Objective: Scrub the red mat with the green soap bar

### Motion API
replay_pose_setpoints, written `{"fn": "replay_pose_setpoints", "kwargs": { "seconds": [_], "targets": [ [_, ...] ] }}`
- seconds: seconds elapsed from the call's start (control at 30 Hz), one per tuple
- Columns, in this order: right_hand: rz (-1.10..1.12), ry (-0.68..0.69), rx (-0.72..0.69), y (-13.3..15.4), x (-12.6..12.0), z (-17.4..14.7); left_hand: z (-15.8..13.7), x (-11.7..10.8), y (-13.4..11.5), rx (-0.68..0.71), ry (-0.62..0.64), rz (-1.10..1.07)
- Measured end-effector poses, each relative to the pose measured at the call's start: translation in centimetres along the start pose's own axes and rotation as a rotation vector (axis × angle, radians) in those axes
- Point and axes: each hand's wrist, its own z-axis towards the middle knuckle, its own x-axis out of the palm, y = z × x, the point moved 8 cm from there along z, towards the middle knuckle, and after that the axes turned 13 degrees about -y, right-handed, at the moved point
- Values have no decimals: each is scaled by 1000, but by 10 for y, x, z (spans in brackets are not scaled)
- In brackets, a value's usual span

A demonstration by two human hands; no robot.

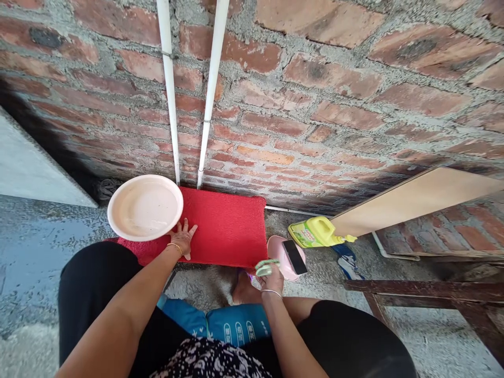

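Observation:
My left hand [182,239] lies with fingers spread on a red textured mat [228,226], close to the rim of a pale pink basin [147,207]. The basin rests on the left end of the mat and seems to hold some water. My right hand [273,278] is closed around a pale green scrub brush [266,266] at the mat's near right corner. The fingers hide part of the brush.
Right of the mat, a black phone [295,257] lies on a pink stool [276,247]. Beyond are a yellow jug [313,232], a leaning board [413,202] and a dark wooden frame [417,289]. A brick wall [271,123] with two white pipes [210,89] rises behind.

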Motion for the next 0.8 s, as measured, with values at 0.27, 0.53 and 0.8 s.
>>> {"fn": "replay_pose_setpoints", "kwargs": {
  "seconds": [0.27, 0.53, 0.8],
  "targets": [
    [-1179, 211, -888, 18, 60, -81, 1, 1, 1, -2, -2, 3],
    [-1380, -245, -625, 68, -16, -14, 3, 3, 1, -2, -16, -19],
    [-1384, 439, -1282, -10, 109, -128, 0, -1, 1, -8, -25, -21]
  ]
}}
